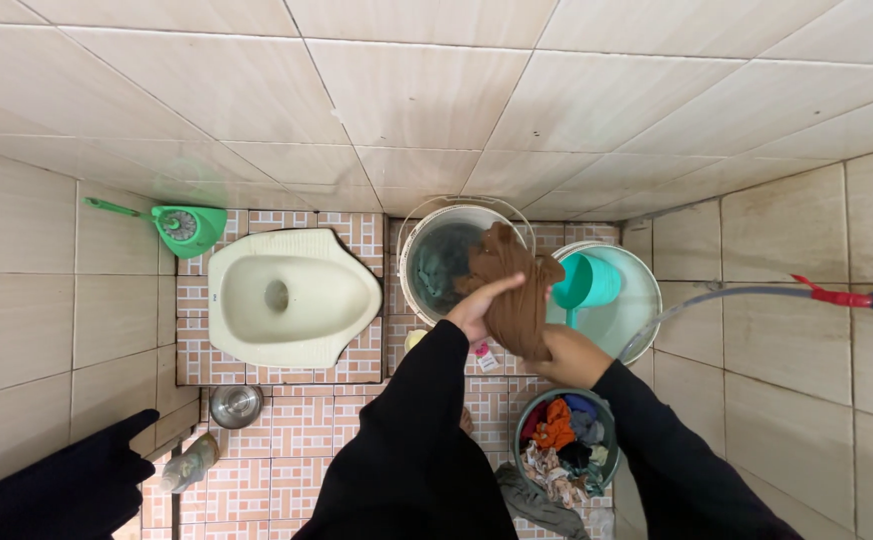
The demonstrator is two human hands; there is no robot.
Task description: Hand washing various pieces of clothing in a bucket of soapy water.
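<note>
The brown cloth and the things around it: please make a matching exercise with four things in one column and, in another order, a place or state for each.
Things:
1. brown cloth
2. teal scoop
3. green brush
4. small basin of mixed clothes

Places or states:
A. on the floor below the right hand
B. held by both hands, with the left hand on it, over the white bucket
C. beside the squat toilet, by the wall
D. inside the pale tub

Pairs: 1-B, 2-D, 3-C, 4-A

sleeves – long, black, loose | left hand (477,308) – bare | right hand (569,357) – bare
</note>
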